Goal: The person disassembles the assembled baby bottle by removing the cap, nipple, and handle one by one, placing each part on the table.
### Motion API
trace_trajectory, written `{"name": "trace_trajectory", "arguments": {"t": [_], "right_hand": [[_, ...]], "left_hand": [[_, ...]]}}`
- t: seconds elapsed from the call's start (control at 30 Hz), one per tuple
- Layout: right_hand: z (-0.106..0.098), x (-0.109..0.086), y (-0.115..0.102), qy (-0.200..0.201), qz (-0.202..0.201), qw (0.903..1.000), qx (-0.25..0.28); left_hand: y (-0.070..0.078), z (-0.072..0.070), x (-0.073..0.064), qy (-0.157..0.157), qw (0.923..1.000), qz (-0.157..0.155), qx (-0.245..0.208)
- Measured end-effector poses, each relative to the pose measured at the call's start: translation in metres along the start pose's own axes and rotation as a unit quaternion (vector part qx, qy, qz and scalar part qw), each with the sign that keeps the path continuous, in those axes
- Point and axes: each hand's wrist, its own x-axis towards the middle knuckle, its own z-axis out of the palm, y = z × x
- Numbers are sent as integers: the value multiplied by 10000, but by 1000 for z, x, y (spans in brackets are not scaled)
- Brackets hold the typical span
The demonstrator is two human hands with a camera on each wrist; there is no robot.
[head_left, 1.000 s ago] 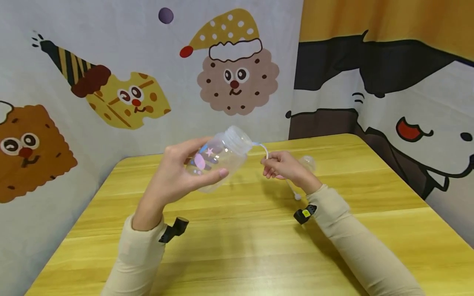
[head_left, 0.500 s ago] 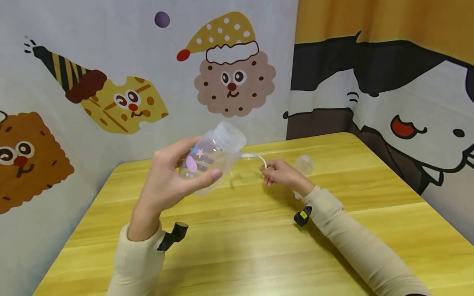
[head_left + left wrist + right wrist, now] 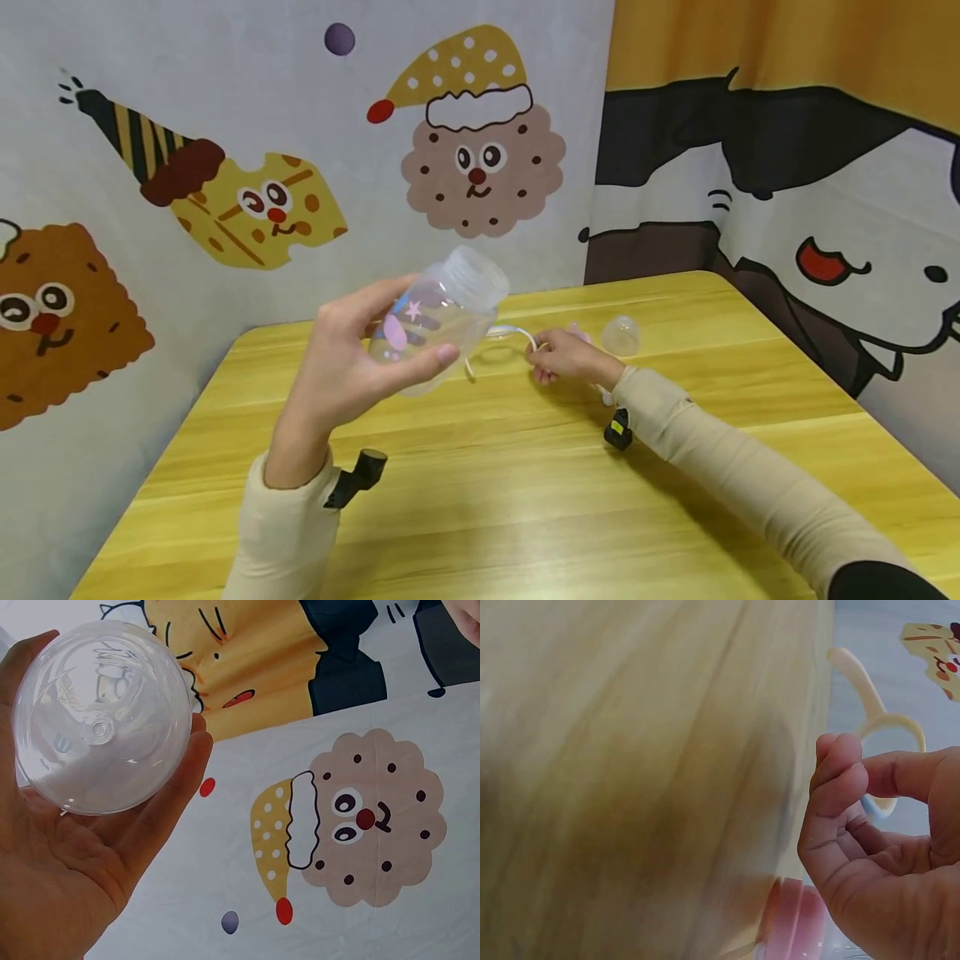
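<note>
My left hand (image 3: 345,379) grips a clear baby bottle (image 3: 438,321) with pink and blue prints, raised and tilted so its uncapped mouth points up and right. In the left wrist view the round base of the bottle (image 3: 101,731) faces the camera, fingers and thumb around it. My right hand (image 3: 566,354) pinches a white curved bottle handle (image 3: 513,329) between thumb and fingers, low over the table. Part of this handle is hidden behind the bottle in the head view; the right wrist view shows a ring and a curved arm of the handle (image 3: 859,679).
Behind my right hand, a clear dome cap (image 3: 621,335) stands on the wooden table (image 3: 480,517). Beside it is a pink collar (image 3: 795,919), mostly covered by the hand in the head view. A small white straw end (image 3: 607,398) shows near the right wrist. Cartoon-printed curtains (image 3: 300,50) border the table.
My right hand has lowered the white handle toward the table, away from the bottle's mouth. The pink collar now shows behind that hand. The left hand still holds the bottle, shifted slightly left.
</note>
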Motion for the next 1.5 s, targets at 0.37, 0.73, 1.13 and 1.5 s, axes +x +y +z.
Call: {"name": "trace_trajectory", "arguments": {"t": [0.37, 0.73, 1.13, 1.5], "right_hand": [[-5, 0, 10, 177, 67, 9998, -112], [-6, 3, 6, 183, -74, 9997, -142], [12, 8, 18, -214, 241, 9994, 132], [1, 8, 10, 9, 365, 9993, -65]], "left_hand": [[4, 3, 4, -28, 9998, 140, -119], [11, -1, 5, -42, 9998, 194, -66], [5, -3, -7, -63, 9999, -91, -36], [-5, -4, 0, 370, 9976, -528, -232]]}}
